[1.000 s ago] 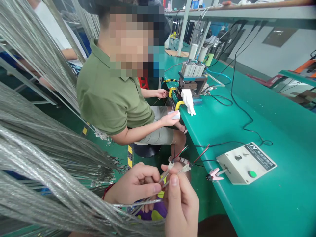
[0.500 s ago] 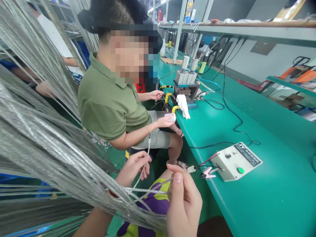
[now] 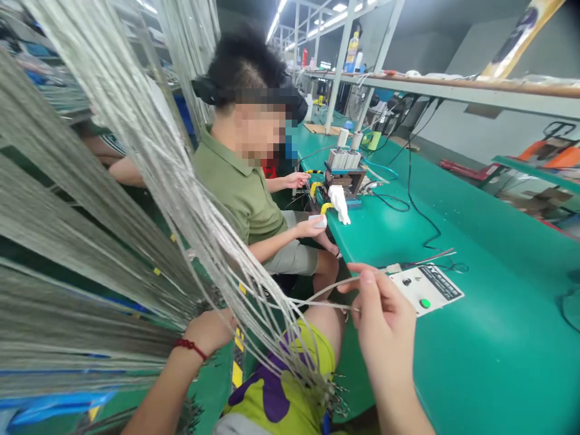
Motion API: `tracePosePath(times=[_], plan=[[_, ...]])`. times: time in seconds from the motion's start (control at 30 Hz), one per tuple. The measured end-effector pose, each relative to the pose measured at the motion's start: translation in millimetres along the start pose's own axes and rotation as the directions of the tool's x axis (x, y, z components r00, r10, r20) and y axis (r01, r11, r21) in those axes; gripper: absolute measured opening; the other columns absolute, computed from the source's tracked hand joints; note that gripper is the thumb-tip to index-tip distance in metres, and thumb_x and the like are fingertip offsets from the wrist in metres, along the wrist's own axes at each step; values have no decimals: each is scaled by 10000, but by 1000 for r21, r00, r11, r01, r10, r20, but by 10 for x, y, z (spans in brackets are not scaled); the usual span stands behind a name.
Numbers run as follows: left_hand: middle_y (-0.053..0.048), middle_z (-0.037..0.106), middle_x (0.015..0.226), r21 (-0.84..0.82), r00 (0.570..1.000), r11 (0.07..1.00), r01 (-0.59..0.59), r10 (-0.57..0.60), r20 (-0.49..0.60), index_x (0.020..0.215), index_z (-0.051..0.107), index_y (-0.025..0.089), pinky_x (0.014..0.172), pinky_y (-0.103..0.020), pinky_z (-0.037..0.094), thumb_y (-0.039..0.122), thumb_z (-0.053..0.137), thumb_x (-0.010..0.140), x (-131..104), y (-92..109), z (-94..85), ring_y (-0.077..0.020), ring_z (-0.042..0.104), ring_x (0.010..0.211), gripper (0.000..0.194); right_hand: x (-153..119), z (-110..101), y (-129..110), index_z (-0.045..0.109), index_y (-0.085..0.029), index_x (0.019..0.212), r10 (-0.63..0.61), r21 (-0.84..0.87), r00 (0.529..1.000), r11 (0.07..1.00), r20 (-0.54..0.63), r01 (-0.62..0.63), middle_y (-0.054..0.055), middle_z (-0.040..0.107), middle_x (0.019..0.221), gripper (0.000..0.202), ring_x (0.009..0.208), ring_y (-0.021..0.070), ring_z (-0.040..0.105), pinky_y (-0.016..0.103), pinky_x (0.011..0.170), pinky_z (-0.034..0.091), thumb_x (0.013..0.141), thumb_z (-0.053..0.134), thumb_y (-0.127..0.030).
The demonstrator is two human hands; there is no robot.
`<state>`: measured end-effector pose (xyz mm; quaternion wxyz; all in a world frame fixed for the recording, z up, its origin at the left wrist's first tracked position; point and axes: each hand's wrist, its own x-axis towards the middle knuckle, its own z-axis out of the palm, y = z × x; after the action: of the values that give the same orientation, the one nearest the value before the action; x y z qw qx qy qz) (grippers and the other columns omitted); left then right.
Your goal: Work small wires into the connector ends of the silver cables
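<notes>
Cable (image 3: 334, 285) (pale) lies pinched in right hand (image 3: 384, 317)

This looks like a workshop in a factory. Lots of long silver cords (image 3: 167, 169) hang down in big, thick bunches. A long green counter (image 3: 498, 350) holds a machine (image 3: 345, 159) with metal tubes on top, and a box (image 3: 428, 291) with a round green button. A long shelf (image 3: 457, 89) with bottles (image 3: 352, 53) on it runs above. Bright lights (image 3: 277, 21) shine up high, black and yellow tape (image 3: 237, 371) marks the green floor (image 3: 220, 377), and a person (image 3: 242, 190) sits beside the counter
</notes>
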<state>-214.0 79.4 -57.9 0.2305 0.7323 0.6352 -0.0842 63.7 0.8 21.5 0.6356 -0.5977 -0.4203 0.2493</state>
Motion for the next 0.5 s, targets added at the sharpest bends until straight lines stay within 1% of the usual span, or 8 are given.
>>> tracePosePath(times=[0.1, 0.17, 0.2, 0.27, 0.37, 0.4, 0.43, 0.5], plan=[[-158, 781, 873, 106, 1000, 994, 0, -1, 6, 772, 740, 155, 840, -441, 542, 178, 533, 1010, -482, -8, -176, -366, 779, 910, 316, 49, -80, -41, 789, -159, 1118, 24, 72, 999, 997, 28, -26, 55, 771, 834, 446, 450, 92, 474, 240, 425, 383, 1024, 632, -566], [-82, 759, 818, 107, 992, 986, -129, 128, 16, 748, 706, 212, 818, -374, 504, 259, 475, 1054, -806, 100, -309, -288, 750, 853, 387, 72, -122, -50, 780, -156, 1083, 46, 141, 997, 989, 57, -54, 53, 764, 858, 420, 432, 80, 456, 233, 400, 357, 1013, 654, -551], [-52, 726, 766, 82, 945, 942, -324, 326, -7, 757, 690, 223, 782, -352, 483, 288, 455, 1074, -937, 188, -366, -252, 712, 785, 399, 78, -137, -47, 777, -154, 1034, 57, 166, 995, 984, 76, -69, 62, 768, 895, 396, 431, 75, 466, 232, 397, 356, 1005, 670, -534], [-28, 703, 773, 4, 791, 805, -594, 584, -180, 823, 683, 225, 755, -328, 475, 304, 405, 1115, -1098, 419, -442, -211, 665, 744, 411, 71, -158, -27, 766, -147, 923, 78, 186, 990, 978, 118, -99, 85, 776, 983, 358, 434, 65, 480, 236, 403, 366, 984, 705, -494], [-81, 769, 1195, 145, 515, 668, -729, 676, -526, 1092, 719, 214, 1118, -439, 407, 223, 458, 1104, -1069, 809, -466, -260, 669, 1173, 261, -4, -164, 38, 764, -142, 857, 106, 186, 978, 973, 181, -140, 99, 769, 1037, 331, 475, 69, 513, 244, 436, 400, 970, 731, -452], [-78, 751, 1311, 222, 471, 682, -697, 668, -577, 1174, 715, 221, 1226, -508, 299, 234, 501, 1101, -1003, 923, -467, -286, 618, 1313, 227, -49, -162, 64, 770, -144, 860, 107, 185, 974, 972, 201, -146, 95, 764, 1034, 322, 495, 75, 526, 247, 452, 415, 974, 731, -443], [-80, 729, 1383, 270, 459, 690, -672, 674, -579, 1253, 703, 221, 1286, -564, 191, 273, 556, 1093, -920, 1021, -470, -307, 567, 1399, 223, -102, -157, 89, 771, -146, 854, 102, 186, 970, 972, 219, -144, 90, 759, 1028, 318, 511, 80, 537, 250, 468, 426, 978, 729, -436], [-114, 725, 1389, 249, 533, 703, -666, 682, -500, 1287, 710, 188, 1313, -605, 125, 361, 697, 1022, -735, 1157, -486, -346, 547, 1431, 316, -224, -143, 135, 767, -150, 830, 81, 194, 968, 973, 238, -129, 86, 755, 1038, 319, 533, 83, 546, 259, 495, 444, 990, 722, -423]])
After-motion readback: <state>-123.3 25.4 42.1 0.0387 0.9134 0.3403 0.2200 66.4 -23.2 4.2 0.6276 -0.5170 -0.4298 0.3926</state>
